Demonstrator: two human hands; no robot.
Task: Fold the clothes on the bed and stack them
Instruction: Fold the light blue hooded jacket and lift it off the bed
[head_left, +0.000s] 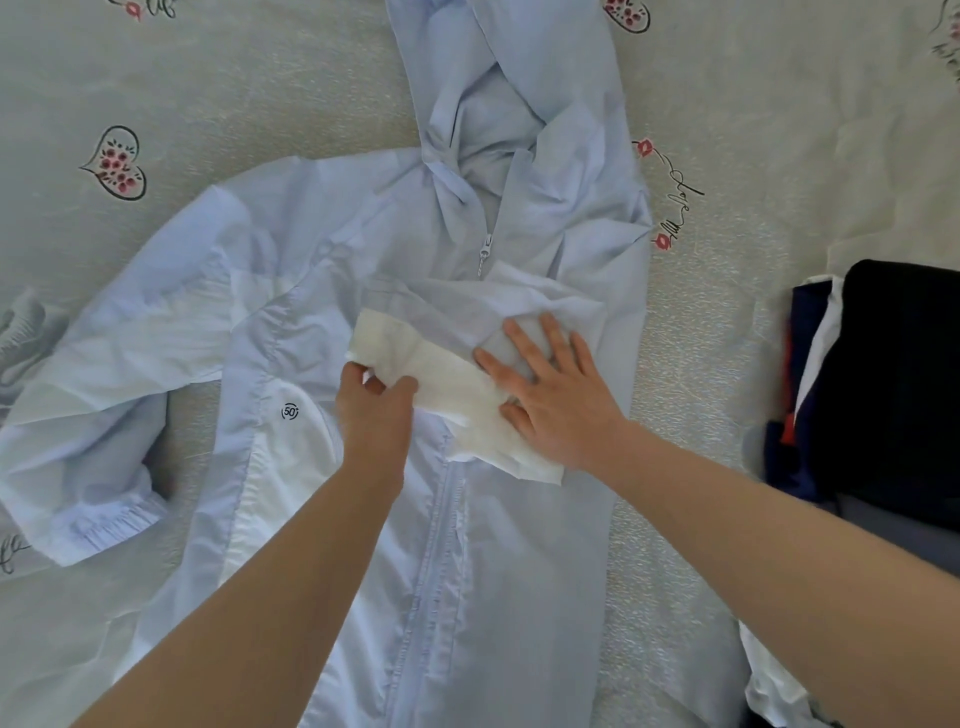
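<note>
A: Pale blue hooded jacket?
B: Spread flat on bed, zipped.
A: Hands?
B: Left hand pinching folded-over sleeve on jacket chest; right hand flat, fingers spread, pressing same sleeve.
A: Stack?
B: Dark folded pile right of jacket.

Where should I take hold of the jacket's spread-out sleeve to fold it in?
Grip the sleeve at its elastic cuff, coming from the person's left. The cuff lies free on the bedsheet, bunched and thick enough to pinch, probably easiest. The left hand pinches the folded sleeve on the light-blue hooded jacket; the right hand presses it flat.
</note>
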